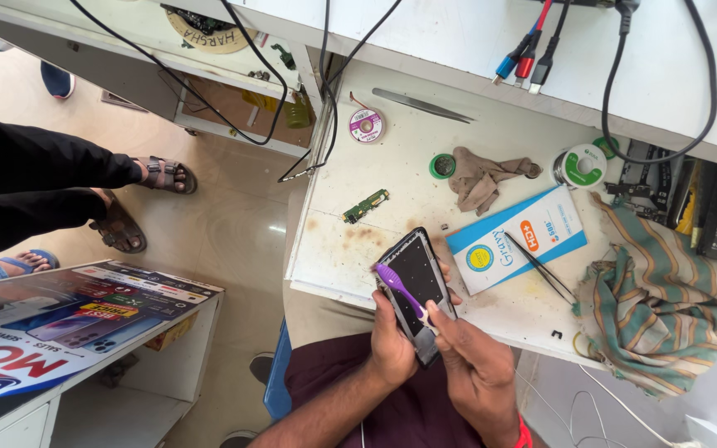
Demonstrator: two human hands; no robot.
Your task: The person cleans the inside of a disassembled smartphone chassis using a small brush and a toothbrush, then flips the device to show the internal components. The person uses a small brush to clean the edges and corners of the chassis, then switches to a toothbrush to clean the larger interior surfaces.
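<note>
My left hand (392,340) grips an opened phone body (417,278), dark inside with a grey frame, held tilted over the front edge of the white workbench (334,249). My right hand (475,365) holds a purple toothbrush (400,289), its head resting on the upper left of the phone's inner surface. Just beyond the phone lies a small green circuit board (365,206). A blue and white flat box (518,237) sits to the right, with black tweezers (541,267) lying across its corner.
A striped cloth (665,299) covers the bench's right end. A brown rag (479,177), solder wire spools (581,167), a wick reel (366,125), metal tweezers (421,105) and hanging cables (533,58) lie further back. At left, another person's sandalled feet (139,203) stand beside a printed counter (68,319).
</note>
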